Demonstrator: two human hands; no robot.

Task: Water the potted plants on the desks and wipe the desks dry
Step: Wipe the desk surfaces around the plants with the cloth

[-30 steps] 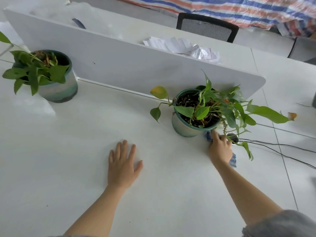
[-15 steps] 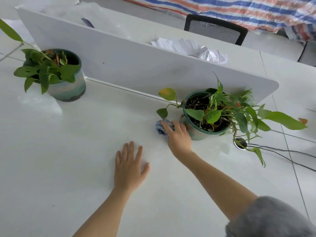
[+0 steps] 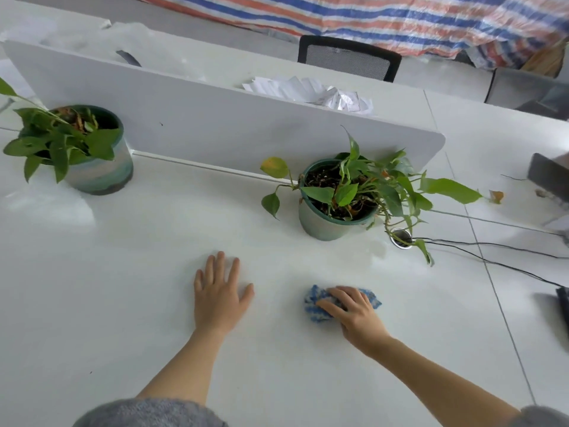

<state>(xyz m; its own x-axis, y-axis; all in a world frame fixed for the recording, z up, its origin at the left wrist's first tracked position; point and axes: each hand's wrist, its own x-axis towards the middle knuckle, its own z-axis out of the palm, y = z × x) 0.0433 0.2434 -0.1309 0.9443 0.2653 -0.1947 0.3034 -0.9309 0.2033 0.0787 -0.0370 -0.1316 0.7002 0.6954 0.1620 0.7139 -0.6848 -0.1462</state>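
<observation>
Two leafy plants stand on the white desk (image 3: 123,303): one in a green pot (image 3: 323,224) right of centre, one in a banded green pot (image 3: 101,174) at the far left. My left hand (image 3: 220,298) lies flat on the desk with fingers spread, in front of the right-hand pot. My right hand (image 3: 354,315) rests on a bunched blue-and-white cloth (image 3: 314,306), fingers curled over it, pressing it to the desk about a hand's width right of my left hand. A faint damp sheen (image 3: 375,251) shows beside the nearer pot.
A white divider panel (image 3: 215,131) runs behind both pots. A cable grommet (image 3: 400,238) with black cables (image 3: 492,245) lies right of the nearer pot. Crumpled papers (image 3: 308,90) and a black chair (image 3: 348,57) are beyond the divider. Dark equipment (image 3: 548,177) sits at the right edge.
My right hand swept the cloth from the right side of the nearer pot round to its left, then pulled it back toward me. My left hand stayed flat on the desk.
</observation>
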